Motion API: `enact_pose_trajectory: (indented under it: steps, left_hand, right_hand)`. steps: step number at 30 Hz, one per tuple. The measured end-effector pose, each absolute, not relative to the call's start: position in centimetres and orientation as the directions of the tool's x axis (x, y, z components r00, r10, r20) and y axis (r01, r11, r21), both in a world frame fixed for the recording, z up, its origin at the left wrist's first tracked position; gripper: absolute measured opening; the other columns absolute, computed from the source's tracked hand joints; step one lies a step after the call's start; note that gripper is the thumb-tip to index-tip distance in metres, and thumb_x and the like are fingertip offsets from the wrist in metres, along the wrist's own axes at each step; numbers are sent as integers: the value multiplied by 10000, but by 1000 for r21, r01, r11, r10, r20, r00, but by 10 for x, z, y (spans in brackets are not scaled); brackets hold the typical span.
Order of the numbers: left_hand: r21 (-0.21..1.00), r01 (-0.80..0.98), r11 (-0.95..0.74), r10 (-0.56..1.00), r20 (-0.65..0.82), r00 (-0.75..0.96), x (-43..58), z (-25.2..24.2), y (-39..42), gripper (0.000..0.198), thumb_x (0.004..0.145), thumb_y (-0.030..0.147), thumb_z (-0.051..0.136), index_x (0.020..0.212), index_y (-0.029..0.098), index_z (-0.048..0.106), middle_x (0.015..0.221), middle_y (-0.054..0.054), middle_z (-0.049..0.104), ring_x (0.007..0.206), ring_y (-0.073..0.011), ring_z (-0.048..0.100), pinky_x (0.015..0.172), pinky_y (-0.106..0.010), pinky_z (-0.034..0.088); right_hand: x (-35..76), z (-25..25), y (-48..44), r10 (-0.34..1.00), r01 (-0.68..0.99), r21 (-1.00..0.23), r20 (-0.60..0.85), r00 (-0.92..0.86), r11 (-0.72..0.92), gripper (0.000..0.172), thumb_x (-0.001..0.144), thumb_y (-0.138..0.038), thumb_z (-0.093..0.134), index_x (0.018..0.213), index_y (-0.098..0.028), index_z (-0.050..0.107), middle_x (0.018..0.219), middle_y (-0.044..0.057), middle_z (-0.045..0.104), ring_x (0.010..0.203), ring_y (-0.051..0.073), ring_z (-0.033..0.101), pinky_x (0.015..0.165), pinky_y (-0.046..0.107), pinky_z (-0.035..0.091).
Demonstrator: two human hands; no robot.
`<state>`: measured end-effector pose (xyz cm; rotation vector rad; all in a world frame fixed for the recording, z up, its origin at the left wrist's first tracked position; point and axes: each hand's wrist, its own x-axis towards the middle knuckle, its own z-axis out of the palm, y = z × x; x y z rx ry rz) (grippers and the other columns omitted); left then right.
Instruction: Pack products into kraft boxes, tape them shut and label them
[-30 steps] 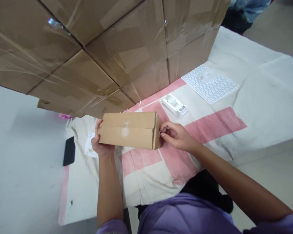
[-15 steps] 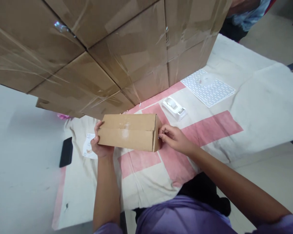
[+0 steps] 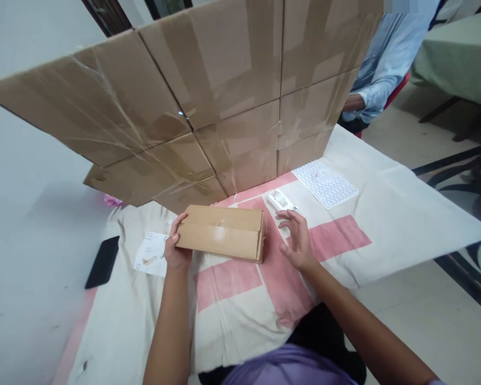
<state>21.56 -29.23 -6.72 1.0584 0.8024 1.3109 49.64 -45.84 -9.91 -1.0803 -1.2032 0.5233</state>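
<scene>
Box (image 3: pixel 220 240): over the cloth (image 3: pixel 232 321), screen (image 3: pixel 240 131) at its 12 o'clock; left hand (image 3: pixel 178 248) pinches its 9 o'clock end. Right hand (image 3: pixel 299 242): fingers loosely spread, near the box at 3 o'clock. Dispenser (image 3: pixel 280 200): at 2 o'clock.

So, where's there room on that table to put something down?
The cloth is bare right of the label sheet and between the box and the cloth's near edge. It's crowded by the cardboard panel: the left hand holds the box, and the tape dispenser sits near the right hand.
</scene>
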Motion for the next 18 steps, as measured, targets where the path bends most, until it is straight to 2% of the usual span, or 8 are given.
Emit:
enact_pose_trajectory:
  steps: [1, 3, 5, 7, 10, 13, 16, 18]
  left_hand:
    - [932, -359, -52, 986, 104, 127, 216, -66, -292, 563, 617, 505, 672, 1121, 260, 732, 1241, -58, 696, 1162, -303, 619, 918, -354, 509]
    - [931, -361, -58, 985, 112, 131, 216, -65, -292, 569, 619, 494, 666, 1131, 254, 734, 1265, -63, 691, 1180, -308, 615, 921, -352, 514]
    - [928, -367, -68, 983, 125, 135, 216, -65, -292, 571, 620, 488, 667, 1133, 248, 737, 1285, -68, 687, 1209, -316, 606, 940, -357, 515]
    - [918, -388, -86, 980, 148, 133, 214, -68, -292, 578, 618, 494, 672, 1133, 242, 742, 1296, -75, 687, 1246, -328, 590, 976, -369, 508]
    - [899, -429, -89, 981, 155, 121, 212, -81, -296, 593, 624, 533, 669, 1124, 225, 753, 1277, -91, 700, 1252, -344, 590, 1006, -395, 499]
    - [915, -398, 60, 964, 51, 262, 213, -95, -301, 582, 614, 531, 708, 1073, 181, 775, 1231, -133, 720, 1206, -359, 616, 982, -418, 509]
    - [905, -390, 168, 913, 6, 407, 217, -102, -304, 599, 598, 507, 748, 1081, 154, 776, 1262, -176, 708, 1191, -364, 627, 955, -444, 526]
    - [889, -414, 195, 905, -1, 425, 220, -103, -304, 600, 608, 496, 749, 1103, 156, 769, 1271, -183, 706, 1165, -352, 643, 934, -443, 537]
  right_hand:
    - [496, -95, -457, 836, 225, -872, 483, 260, 434, 974, 810, -680, 717, 1555, -311, 210, 1568, 189, 367, 1454, 356, 420, 1121, 539, 442]
    - [491, -82, -452, 898, 290, -874, 431, 88, 391, 1249, 697, -707, 809, 1613, -311, 57, 1669, 199, 192, 1573, 394, 214, 1231, 593, 313]
    - [484, -68, -445, 929, 397, -850, 369, -17, 345, 1325, 663, -626, 874, 1626, -302, 24, 1663, 204, 157, 1588, 399, 154, 1269, 595, 243]
    - [478, -57, -442, 931, 482, -808, 363, -43, 338, 1230, 675, -521, 892, 1607, -305, 119, 1596, 196, 218, 1564, 389, 209, 1269, 575, 252]
    - [483, -50, -452, 914, 513, -775, 402, -52, 370, 1085, 655, -441, 899, 1526, -330, 262, 1490, 159, 293, 1501, 374, 314, 1234, 546, 330]
    - [508, -51, -494, 913, 543, -760, 407, -30, 357, 1066, 620, -427, 901, 1494, -351, 296, 1452, 144, 334, 1454, 392, 363, 1179, 560, 396]
    - [545, -49, -569, 909, 643, -718, 409, 79, 267, 1028, 607, -470, 874, 1481, -352, 344, 1404, 148, 415, 1350, 422, 464, 1074, 587, 473]
    - [571, -45, -629, 878, 749, -656, 410, 246, 96, 944, 654, -479, 827, 1481, -351, 390, 1372, 154, 468, 1285, 441, 522, 1011, 615, 494]
